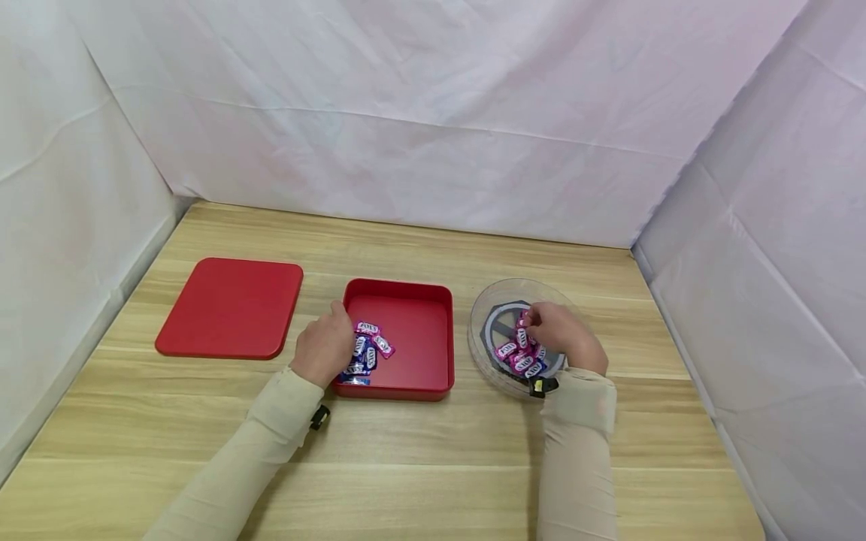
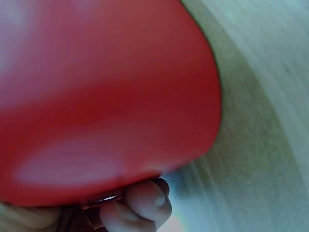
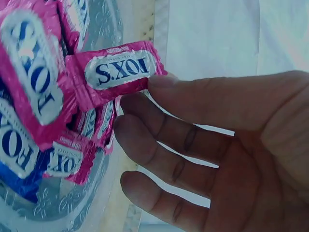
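Observation:
My left hand (image 1: pixel 325 346) grips the left wall of a square red box (image 1: pixel 399 393), its fingers over the rim. In the left wrist view that red wall (image 2: pixel 116 92) fills much of the picture, with curled fingertips (image 2: pixel 145 198) at its edge. Several blue and pink wrapped candies (image 1: pixel 370 356) lie along the box's left side. Over a clear round container (image 1: pixel 482 366), my right hand (image 1: pixel 567 334) pinches a pink wrapped candy (image 3: pixel 118 71) between thumb and index finger, the other fingers loosely bent. More pink candies (image 3: pixel 36 77) and a blue candy (image 3: pixel 19 145) lie below it.
A flat red lid (image 1: pixel 231 308) lies on the wooden table (image 1: pixel 419 466) left of the box. White cloth (image 1: pixel 419 113) hangs behind the table and along both sides. The round container stands just right of the box.

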A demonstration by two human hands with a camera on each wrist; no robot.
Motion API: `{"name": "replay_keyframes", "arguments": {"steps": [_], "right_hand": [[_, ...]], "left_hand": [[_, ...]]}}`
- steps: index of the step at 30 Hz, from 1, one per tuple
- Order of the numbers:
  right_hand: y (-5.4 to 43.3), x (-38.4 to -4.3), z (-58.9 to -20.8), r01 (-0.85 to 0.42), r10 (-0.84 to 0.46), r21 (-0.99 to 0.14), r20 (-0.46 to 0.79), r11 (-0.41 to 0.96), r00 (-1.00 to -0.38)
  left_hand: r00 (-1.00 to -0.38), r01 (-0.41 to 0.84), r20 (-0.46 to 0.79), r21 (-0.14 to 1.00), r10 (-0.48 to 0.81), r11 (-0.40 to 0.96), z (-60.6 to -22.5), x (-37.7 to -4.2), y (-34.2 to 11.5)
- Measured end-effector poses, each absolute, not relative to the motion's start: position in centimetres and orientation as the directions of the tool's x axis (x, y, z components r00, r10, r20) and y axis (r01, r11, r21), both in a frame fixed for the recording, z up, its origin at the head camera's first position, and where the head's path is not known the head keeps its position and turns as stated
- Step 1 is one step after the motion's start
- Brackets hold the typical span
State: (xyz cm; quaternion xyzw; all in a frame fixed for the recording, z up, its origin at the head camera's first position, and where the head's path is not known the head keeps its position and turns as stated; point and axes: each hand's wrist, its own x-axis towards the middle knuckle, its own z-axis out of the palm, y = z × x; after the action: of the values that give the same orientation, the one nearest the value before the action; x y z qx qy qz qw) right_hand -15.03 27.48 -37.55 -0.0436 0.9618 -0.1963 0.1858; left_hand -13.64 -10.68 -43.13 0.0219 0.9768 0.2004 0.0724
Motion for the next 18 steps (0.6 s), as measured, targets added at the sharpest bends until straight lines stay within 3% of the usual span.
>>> {"name": "replay_keyframes", "arguments": {"steps": [9,18], "right_hand": [[27.5,-14.8,-36.8,0.019,-0.12,-0.374,-0.346,0.927,-0.931],[23.2,-14.5,-35.1,-0.095,-0.203,-0.372,-0.262,0.923,-0.943]], "left_hand": [[-0.988,0.002,-0.141,0.397,0.064,0.918,-43.1,-13.7,-10.6],[-0.989,0.009,-0.13,0.389,0.065,0.921,-43.1,-13.7,-10.7]]}}
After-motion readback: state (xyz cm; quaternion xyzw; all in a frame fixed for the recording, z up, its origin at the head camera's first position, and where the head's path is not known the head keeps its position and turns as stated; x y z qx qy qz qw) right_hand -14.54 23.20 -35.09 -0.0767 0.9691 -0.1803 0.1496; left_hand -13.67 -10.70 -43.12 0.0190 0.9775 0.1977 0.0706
